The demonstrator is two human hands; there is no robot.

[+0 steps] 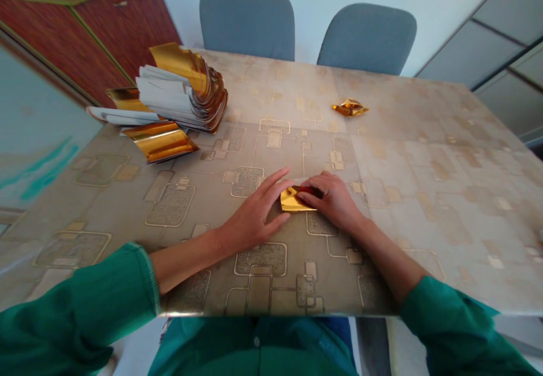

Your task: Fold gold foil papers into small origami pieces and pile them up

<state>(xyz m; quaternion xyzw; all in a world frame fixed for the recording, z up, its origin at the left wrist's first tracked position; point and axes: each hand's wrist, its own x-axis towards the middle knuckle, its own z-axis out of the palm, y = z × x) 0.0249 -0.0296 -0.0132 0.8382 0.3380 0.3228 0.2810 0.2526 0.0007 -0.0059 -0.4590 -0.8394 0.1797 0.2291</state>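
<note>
A small piece of gold foil paper (292, 202), partly folded, lies on the table in front of me. My right hand (333, 201) pinches its right part, with the fingers closed over the paper and hiding that end. At its left edge is my left hand (261, 209), thumb and fingers spread apart around the near and far corners. Whether the left fingertips touch the paper I cannot tell. Farther off to the right sits a folded gold foil piece (350, 108) with pointed ends.
A thick stack of gold and white paper sheets (173, 96) lies at the back left, some fanned loose. Two grey chairs (248, 20) stand behind the patterned table (424, 195). A reddish wooden cabinet (123, 31) is beyond the left corner.
</note>
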